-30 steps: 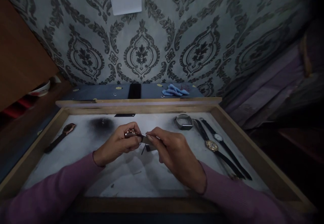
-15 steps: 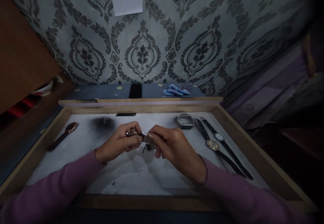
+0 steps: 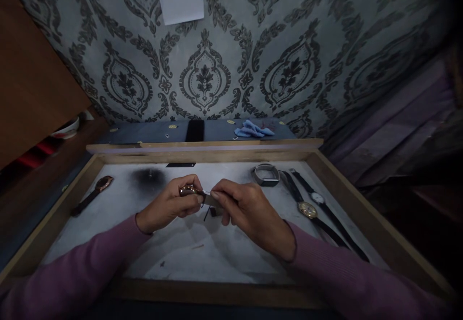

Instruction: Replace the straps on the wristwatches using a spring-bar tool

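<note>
The tray (image 3: 224, 268) (wood-rimmed) carries 4 watches (image 3: 307, 209).

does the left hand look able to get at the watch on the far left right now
Probably, but not while occupied: the left hand grips a shiny piece. Nothing appears to stand between it and the watch.

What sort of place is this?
Probably a room in a home doubling as a workspace: grey damask-patterned wallpaper covers the wall behind a shallow wooden-framed tray with a white base, where a round gold-cased wristwatch with a black strap lies.
</note>
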`<state>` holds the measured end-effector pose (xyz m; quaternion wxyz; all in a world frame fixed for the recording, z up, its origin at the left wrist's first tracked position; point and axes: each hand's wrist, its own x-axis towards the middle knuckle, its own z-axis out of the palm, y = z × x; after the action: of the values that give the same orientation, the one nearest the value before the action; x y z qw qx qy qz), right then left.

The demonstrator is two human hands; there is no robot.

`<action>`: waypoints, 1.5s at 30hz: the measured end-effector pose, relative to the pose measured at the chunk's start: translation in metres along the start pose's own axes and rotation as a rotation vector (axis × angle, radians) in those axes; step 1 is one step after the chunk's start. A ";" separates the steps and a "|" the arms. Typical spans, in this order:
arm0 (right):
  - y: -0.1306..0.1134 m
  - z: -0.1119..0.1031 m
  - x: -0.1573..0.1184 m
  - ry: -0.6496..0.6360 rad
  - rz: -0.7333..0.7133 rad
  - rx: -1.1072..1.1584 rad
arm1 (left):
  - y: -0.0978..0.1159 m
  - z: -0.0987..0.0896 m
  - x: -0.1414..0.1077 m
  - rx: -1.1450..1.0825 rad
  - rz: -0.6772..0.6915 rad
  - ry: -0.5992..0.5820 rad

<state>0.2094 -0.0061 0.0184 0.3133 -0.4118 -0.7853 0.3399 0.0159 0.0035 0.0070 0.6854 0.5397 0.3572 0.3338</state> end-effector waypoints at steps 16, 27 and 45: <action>0.002 0.006 0.000 0.017 0.015 0.022 | -0.002 -0.001 0.001 -0.007 -0.004 -0.002; 0.003 0.007 -0.001 0.026 0.001 0.041 | -0.003 -0.001 0.000 -0.023 0.008 -0.014; 0.000 0.004 -0.001 0.007 -0.001 0.040 | -0.004 -0.001 0.000 -0.034 0.016 -0.034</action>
<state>0.2071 -0.0082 0.0155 0.3243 -0.4066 -0.7774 0.3537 0.0156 0.0032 0.0029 0.6978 0.5362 0.3356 0.3360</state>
